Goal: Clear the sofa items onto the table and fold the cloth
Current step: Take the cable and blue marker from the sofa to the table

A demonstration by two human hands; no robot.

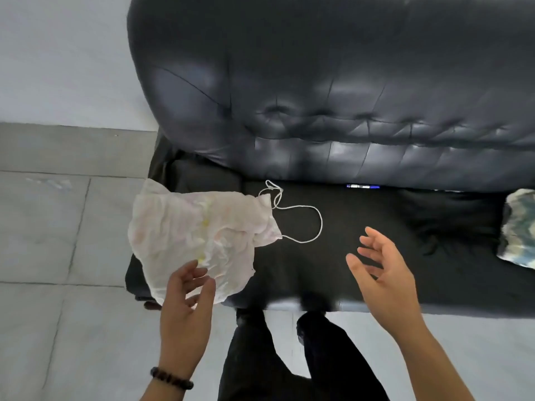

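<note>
A crumpled pale cloth (197, 235) with faint pink and yellow marks lies on the left end of the black sofa seat (362, 256), overhanging its left edge. A thin white cord (315, 227) loops out from the cloth's right side. My left hand (185, 302) hovers at the cloth's near edge, fingers relaxed, holding nothing. My right hand (385, 273) floats open above the middle of the seat, palm turned left. A small dark object with blue ends (363, 186) sits in the gap under the backrest.
The padded black backrest (333, 91) rises behind the seat. A patterned green-white item (518, 230) lies at the seat's right edge. Grey tiled floor (58, 227) lies to the left. My dark-trousered legs (289, 357) stand against the sofa front.
</note>
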